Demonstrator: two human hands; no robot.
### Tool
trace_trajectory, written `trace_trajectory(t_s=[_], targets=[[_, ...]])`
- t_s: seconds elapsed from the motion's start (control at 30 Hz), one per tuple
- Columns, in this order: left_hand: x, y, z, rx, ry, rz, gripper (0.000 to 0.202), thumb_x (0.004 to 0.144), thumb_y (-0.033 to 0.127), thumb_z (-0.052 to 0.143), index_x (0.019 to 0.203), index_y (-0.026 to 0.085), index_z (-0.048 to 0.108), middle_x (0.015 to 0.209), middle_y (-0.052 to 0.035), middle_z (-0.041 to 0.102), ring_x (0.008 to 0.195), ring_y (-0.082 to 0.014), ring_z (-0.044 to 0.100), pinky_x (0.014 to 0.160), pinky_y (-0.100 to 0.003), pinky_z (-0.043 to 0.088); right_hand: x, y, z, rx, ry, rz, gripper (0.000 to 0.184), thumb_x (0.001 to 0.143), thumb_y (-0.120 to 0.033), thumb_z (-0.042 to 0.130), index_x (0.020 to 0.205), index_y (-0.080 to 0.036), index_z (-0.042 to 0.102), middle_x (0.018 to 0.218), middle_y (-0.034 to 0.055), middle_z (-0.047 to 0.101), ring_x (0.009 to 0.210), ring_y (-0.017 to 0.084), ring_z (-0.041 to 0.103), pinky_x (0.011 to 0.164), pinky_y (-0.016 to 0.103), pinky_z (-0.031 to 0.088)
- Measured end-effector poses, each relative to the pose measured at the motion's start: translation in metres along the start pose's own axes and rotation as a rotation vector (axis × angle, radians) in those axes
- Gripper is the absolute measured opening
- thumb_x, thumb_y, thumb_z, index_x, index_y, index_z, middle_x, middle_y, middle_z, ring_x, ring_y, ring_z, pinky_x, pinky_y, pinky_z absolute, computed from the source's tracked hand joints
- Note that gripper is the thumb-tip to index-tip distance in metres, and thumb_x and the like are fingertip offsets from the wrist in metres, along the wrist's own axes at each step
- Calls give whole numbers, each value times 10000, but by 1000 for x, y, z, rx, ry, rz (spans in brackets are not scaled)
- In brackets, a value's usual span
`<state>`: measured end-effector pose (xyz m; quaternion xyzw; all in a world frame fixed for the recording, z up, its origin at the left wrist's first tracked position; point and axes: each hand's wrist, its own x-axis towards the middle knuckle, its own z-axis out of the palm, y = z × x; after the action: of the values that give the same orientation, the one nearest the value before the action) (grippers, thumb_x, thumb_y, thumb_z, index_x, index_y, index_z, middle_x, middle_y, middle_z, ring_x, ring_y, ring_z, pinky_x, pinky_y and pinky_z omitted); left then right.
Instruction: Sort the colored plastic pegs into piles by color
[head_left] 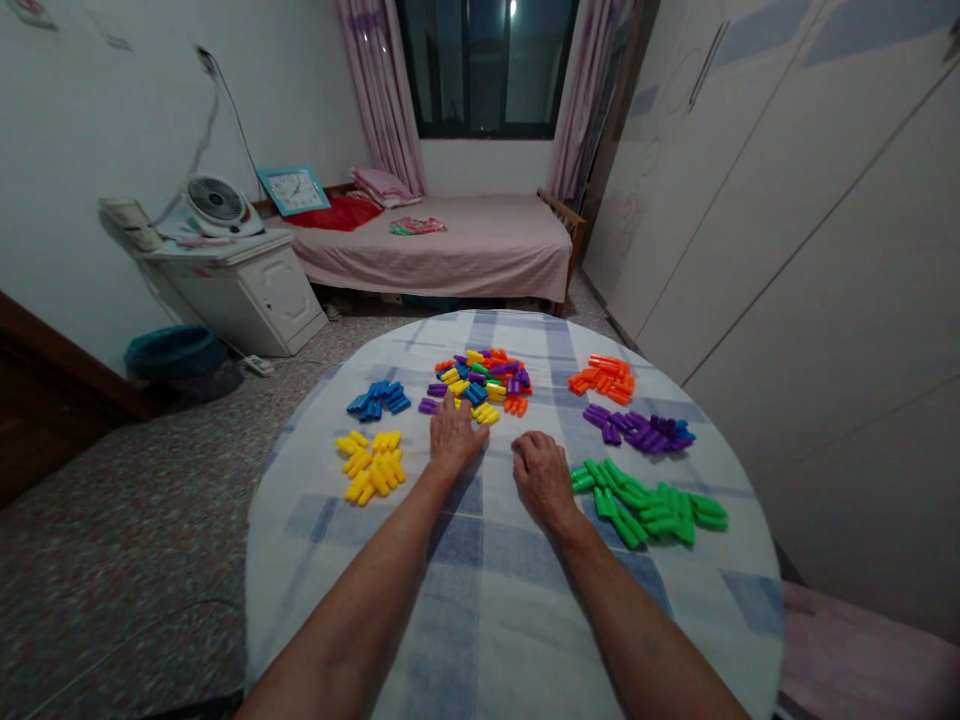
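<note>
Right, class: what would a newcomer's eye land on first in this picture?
The bright plastic pieces stand out first, sorted into yellow, blue, orange, purple and green clusters around a mixed heap on the round checked tablecloth. The left hand reaches the heap's near edge, and the right hand lies beside the green pieces.

**Our plastic pegs lie in single-colour clusters around a mixed heap**

The round-ended, glossy pegs lie flat and jumbled at every angle. The mixed heap (pixel 480 378) of red, orange, yellow, green, blue and purple sits farthest ahead of us, in the middle. To its left we have the blue pegs (pixel 379 400), with the yellow pegs (pixel 371 467) nearer us. To its right lie the orange pegs (pixel 602 379), then the purple pegs (pixel 637 430), then the green pegs (pixel 641 503), the largest spread. Our left hand (pixel 456 435) reaches the heap's near edge, fingers spread. Our right hand (pixel 541 477) rests just beside the green pegs, holding none.
</note>
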<state>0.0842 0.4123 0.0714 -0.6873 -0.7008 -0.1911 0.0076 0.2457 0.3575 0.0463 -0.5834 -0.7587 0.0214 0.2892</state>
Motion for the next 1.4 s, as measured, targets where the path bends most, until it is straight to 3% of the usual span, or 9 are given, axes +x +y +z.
trace_trajectory(t_s=[0.23,0.43,0.53,0.67,0.77,0.87,0.97,1.23,1.4], targets=[[-3,7,1,-35,-21,72,337,813,444,583,1052,215,642,1092,-117,525,1067,-279,468,840,-370,433,0,0,-1,-3,-8,0,131,872,-140,504,948,-189,598,1008,62,589,980,208,492,816,332,334],[-20,-8,0,-190,-49,171,205,818,387,611,870,191,642,983,-66,543,978,-203,502,863,-318,431,1,0,0,-3,-3,5,141,875,-136,490,957,-181,595,1024,68,598,988,210,502,824,332,349],[-28,-18,-3,-229,-52,150,140,831,280,579,920,173,599,964,-58,555,954,-181,524,871,-300,434,0,0,1,3,7,17,159,879,-139,481,982,-176,597,1029,73,604,985,215,511,823,340,359],[-34,-20,-7,-104,-42,103,272,803,318,595,1025,164,564,1017,-79,555,966,-224,525,847,-348,445,0,0,2,40,23,-1,221,887,-141,470,1071,-158,592,1048,86,604,993,221,520,837,352,379],[-35,-19,-10,-153,-121,196,225,779,215,576,997,164,564,1023,-77,554,980,-215,521,871,-343,443,-1,-1,2,100,31,-67,296,885,-152,487,1168,-154,571,1122,98,589,1045,222,510,874,356,392],[-38,-22,-12,-366,-238,363,298,727,103,544,1017,173,551,1028,-54,560,989,-177,524,905,-313,439,-3,-2,3,172,-28,-215,418,868,-149,512,1283,-189,522,1251,95,543,1146,214,471,940,354,385],[-42,-27,-13,-540,-312,405,356,699,50,480,1027,174,543,1018,-41,565,974,-155,531,898,-300,450,-3,-2,5,188,-98,-303,476,863,-141,506,1333,-217,497,1319,91,506,1205,214,437,978,365,365],[-53,-30,-15,-712,-403,365,427,665,89,547,1083,178,520,1086,-50,557,990,-159,546,886,-294,470,-2,-7,1,208,-137,-226,379,853,-241,586,1232,-227,589,1083,73,557,1009,197,502,877,329,391],[-56,-25,-12,-569,-291,421,330,736,183,577,1065,177,555,1044,-54,572,1005,-178,528,915,-322,450,-2,-9,1,146,-130,-207,280,842,-220,576,1115,-182,628,1072,84,560,1003,206,497,879,331,386]])
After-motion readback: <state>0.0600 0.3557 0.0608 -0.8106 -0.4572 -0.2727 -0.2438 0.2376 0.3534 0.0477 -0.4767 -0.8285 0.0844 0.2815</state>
